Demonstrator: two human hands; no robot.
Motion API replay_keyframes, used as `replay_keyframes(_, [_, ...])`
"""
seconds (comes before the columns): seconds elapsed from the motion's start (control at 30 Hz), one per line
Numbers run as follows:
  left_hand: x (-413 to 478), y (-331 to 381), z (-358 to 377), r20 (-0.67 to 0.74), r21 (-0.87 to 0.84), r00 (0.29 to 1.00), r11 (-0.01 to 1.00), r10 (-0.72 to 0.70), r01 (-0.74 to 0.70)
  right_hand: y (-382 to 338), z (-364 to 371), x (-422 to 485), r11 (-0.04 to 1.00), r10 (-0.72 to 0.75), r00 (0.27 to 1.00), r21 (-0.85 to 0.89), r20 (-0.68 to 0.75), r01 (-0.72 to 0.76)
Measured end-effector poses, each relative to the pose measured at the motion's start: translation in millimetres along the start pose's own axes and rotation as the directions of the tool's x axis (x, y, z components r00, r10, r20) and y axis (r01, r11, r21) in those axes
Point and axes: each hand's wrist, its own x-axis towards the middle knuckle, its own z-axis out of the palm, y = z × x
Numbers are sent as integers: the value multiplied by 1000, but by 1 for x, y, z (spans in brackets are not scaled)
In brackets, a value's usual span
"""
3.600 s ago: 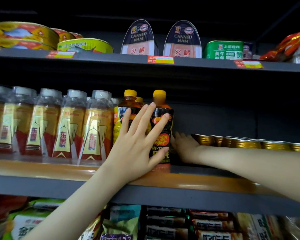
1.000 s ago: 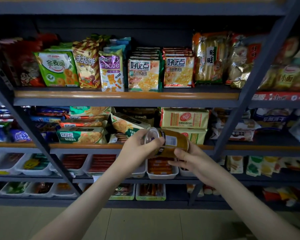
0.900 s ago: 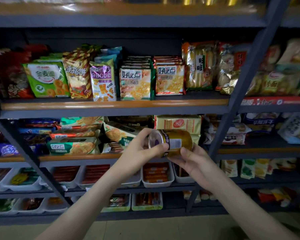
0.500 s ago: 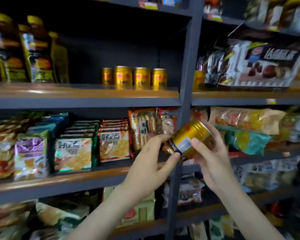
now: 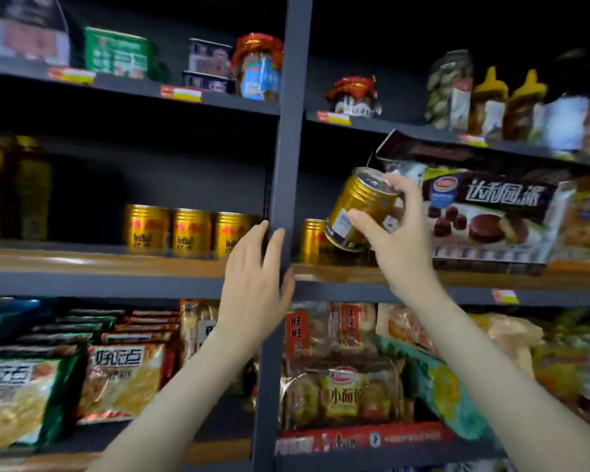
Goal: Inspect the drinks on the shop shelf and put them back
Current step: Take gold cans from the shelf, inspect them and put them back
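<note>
The right hand [image 5: 401,247] gripped a tilted gold can [image 5: 358,207], fingers curled round it. The left hand [image 5: 254,287] was raised before the shelf upright [image 5: 288,137], fingers straight and slightly apart.

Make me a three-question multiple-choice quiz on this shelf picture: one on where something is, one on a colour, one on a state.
1. Where is the tilted can?
A) lying on the floor
B) in the right hand, right of the grey post
C) standing on the top shelf

2. What colour is that can's body?
A) green
B) red
C) gold

3. How is the left hand?
A) open, holding nothing
B) gripping a bottle
C) gripping a snack bag

Answers:
1 B, fingers wrap round it beside the chocolate pie box.
2 C, its ribbed wall is gold.
3 A, its fingers are straight in front of the post.
</note>
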Motion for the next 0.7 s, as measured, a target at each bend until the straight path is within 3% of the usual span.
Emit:
replay_keyframes(0.33, [11,-13,20,-89,185,982,971,169,-150,25,47,54,990,46,998,-134,38,-41])
replay_keyframes(0.47, [12,-17,21,-107,200,973,963,205,-181,32,59,68,978,78,997,-198,23,-72])
replay_keyframes(0.7, [13,-20,22,-116,183,971,965,211,-188,40,68,78,941,72,986,-338,152,-17])
